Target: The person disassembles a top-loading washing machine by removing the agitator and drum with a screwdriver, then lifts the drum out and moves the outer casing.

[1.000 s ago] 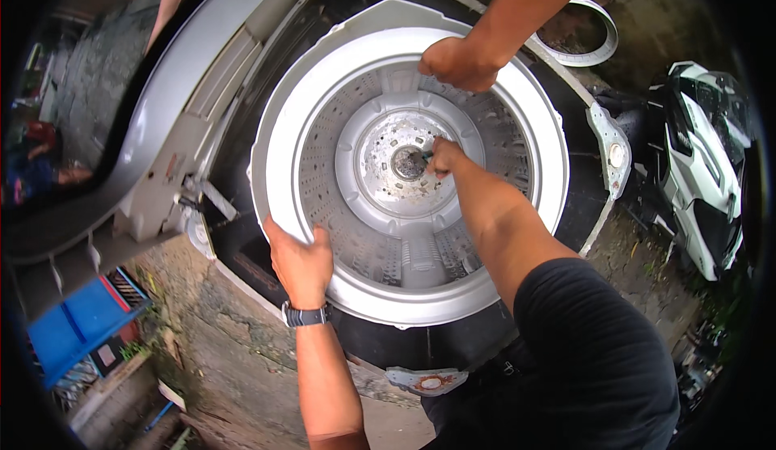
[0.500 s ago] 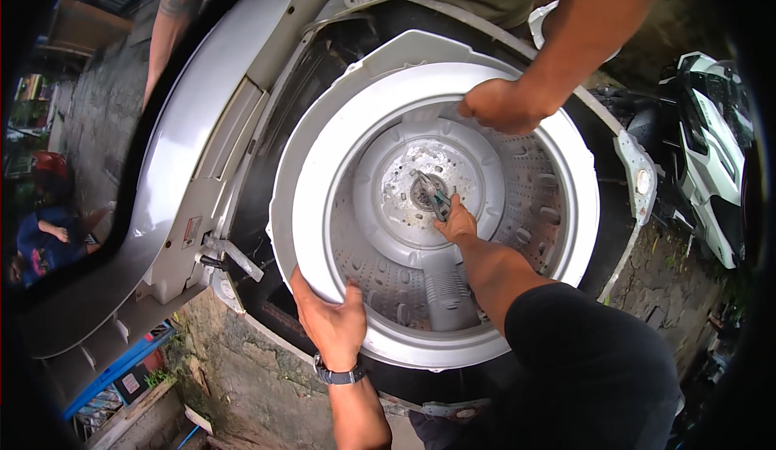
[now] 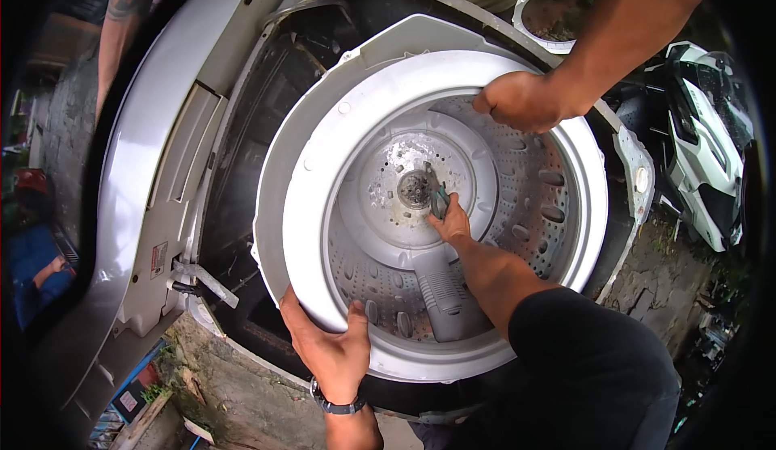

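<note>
Looking down from the head camera, I see my left hand (image 3: pixel 330 351), with a wristwatch (image 3: pixel 338 405), clamped over the near edge of the white tub ring (image 3: pixel 311 207), thumb inside and fingers outside. My right hand (image 3: pixel 449 222) goes deeper, with the forearm running along the grey vane (image 3: pixel 443 300) of the perforated drum (image 3: pixel 533 199), and it is closed on a small grey-blue tool (image 3: pixel 439 201). The tool points up and left, and its tip is touching or just beside the centre hub (image 3: pixel 415 189) of the round bottom plate (image 3: pixel 396 232); so my right hand is the nearer one to the hub. On the far rim, another person's hand (image 3: pixel 524 101) grips the ring. Beyond, a white scooter (image 3: pixel 702 151) stands at the right.
</note>
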`<act>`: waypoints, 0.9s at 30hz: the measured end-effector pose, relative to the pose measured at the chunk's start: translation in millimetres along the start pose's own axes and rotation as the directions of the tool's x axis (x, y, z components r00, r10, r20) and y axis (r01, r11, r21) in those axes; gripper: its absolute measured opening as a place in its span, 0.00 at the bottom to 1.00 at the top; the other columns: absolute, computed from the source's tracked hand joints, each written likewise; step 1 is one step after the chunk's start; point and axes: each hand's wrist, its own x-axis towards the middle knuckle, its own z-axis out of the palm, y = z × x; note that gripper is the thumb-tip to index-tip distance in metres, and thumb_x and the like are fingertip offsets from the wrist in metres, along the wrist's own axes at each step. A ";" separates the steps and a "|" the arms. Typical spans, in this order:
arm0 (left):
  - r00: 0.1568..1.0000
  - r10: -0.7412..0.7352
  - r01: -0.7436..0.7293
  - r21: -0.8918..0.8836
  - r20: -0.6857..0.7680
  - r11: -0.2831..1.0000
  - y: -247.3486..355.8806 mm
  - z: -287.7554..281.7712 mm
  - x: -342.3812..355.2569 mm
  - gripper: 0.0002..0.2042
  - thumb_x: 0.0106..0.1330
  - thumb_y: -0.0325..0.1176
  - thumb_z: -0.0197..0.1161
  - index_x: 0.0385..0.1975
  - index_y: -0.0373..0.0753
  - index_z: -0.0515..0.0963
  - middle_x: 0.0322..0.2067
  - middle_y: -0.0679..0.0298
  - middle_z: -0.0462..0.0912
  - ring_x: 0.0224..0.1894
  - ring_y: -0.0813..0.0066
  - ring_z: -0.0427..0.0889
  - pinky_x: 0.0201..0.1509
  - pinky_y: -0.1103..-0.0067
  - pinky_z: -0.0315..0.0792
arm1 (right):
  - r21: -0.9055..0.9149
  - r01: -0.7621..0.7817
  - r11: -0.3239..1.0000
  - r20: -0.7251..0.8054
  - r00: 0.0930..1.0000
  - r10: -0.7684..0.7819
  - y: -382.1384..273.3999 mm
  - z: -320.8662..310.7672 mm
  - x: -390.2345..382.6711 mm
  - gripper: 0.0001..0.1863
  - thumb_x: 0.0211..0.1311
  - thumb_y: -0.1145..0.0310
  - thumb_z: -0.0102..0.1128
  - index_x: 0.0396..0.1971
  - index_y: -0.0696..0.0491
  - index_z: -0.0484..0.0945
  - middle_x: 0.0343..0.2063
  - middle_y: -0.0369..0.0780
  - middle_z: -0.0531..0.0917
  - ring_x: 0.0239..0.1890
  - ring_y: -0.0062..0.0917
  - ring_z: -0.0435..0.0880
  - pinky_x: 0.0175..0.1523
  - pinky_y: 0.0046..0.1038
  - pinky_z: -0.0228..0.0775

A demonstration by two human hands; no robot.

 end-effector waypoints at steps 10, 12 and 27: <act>0.999 0.043 -0.043 0.032 -0.006 0.999 2.2 -3.4 -1.2 0.37 0.50 0.26 0.73 0.63 0.30 0.65 0.52 0.45 0.73 0.56 0.43 0.74 0.63 0.60 0.67 | -0.136 0.042 0.990 0.299 0.954 0.001 -13.0 2.4 2.2 0.38 0.50 0.53 0.73 0.53 0.55 0.62 0.39 0.55 0.86 0.46 0.52 0.85 0.52 0.45 0.77; 0.999 0.039 -0.039 0.012 -0.010 0.999 -1.2 -4.8 -1.2 0.37 0.50 0.27 0.73 0.63 0.30 0.65 0.51 0.45 0.73 0.56 0.44 0.75 0.62 0.60 0.67 | -0.095 0.068 0.993 0.235 0.971 -0.044 -26.9 2.8 1.0 0.36 0.50 0.54 0.73 0.51 0.55 0.62 0.39 0.56 0.85 0.46 0.53 0.84 0.51 0.46 0.76; 0.994 0.032 -0.032 -0.003 -0.107 0.999 5.9 -14.7 -6.3 0.33 0.52 0.26 0.71 0.60 0.29 0.68 0.53 0.45 0.77 0.56 0.49 0.78 0.63 0.65 0.69 | -0.324 -0.093 0.942 0.479 0.842 0.248 -96.4 -98.0 -6.0 0.39 0.46 0.53 0.78 0.52 0.67 0.75 0.37 0.51 0.86 0.33 0.39 0.88 0.34 0.39 0.82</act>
